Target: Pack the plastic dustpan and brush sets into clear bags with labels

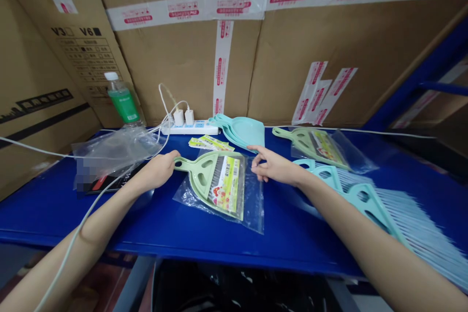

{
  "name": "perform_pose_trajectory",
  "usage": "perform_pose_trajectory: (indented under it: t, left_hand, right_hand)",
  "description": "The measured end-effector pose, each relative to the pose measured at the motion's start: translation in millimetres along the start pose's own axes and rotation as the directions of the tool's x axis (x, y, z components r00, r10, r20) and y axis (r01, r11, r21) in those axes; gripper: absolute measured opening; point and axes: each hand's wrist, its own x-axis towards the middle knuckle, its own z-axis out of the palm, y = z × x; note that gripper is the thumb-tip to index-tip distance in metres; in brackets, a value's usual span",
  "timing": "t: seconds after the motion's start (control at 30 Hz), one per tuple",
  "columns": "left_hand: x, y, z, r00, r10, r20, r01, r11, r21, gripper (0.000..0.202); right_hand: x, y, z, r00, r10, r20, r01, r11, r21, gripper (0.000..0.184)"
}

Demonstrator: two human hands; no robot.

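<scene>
My left hand [163,169] is closed around the handle end of a green dustpan [199,175]. A grey-bristled brush [216,178] and a yellow-green printed card [226,187] lie in the pan, and a clear plastic bag [254,204] surrounds most of it. Just right of the bag hovers my right hand [272,165], index finger stretched out and the others loosely bent, with nothing visible in it. Its index fingertip is close to a stack of light-blue dustpans [243,129]; whether it touches them I cannot tell.
Another bagged green dustpan [303,141] lies at the back right. Several blue brushes [369,202] lie beneath my right forearm. Loose cards [210,143], a power strip [199,127], a bottle [124,102] and plastic bags [117,144] sit behind and left. A white cable crosses my left forearm.
</scene>
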Motion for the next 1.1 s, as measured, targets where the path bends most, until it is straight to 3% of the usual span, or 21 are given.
perform_pose_trajectory:
  t: [0.17, 0.33, 0.5, 0.7, 1.1]
  left_hand:
    - [0, 0, -0.4, 1.000, 0.011, 0.026, -0.011, 1.000, 0.007, 0.034]
    - [1, 2, 0.1, 1.000, 0.000, -0.025, -0.001, 0.999, -0.035, 0.034]
    - [1, 4, 2.5, 0.995, -0.069, -0.072, 0.059, 0.989, -0.134, 0.032]
    - [4, 3, 10.1, 0.995, -0.052, -0.084, 0.036, 0.984, -0.175, 0.033]
    - [7, -2, 16.3, 0.995, 0.003, -0.095, -0.009, 0.998, -0.061, 0.044]
  right_hand:
    - [0, 2, -5, 0.999, -0.034, -0.033, 0.030, 0.992, -0.124, 0.062]
    - [-4, 1, 0, 0.999, -0.044, -0.022, 0.037, 0.967, -0.250, 0.060]
    - [-12, -4, 5, 0.994, -0.106, 0.019, 0.105, 0.918, -0.382, 0.089]
    - [-18, -7, 8, 0.994, 0.002, 0.112, 0.026, 0.970, -0.243, 0.090]
    - [-17, -9, 5, 0.991, 0.001, 0.132, 0.032, 0.969, -0.246, 0.090]
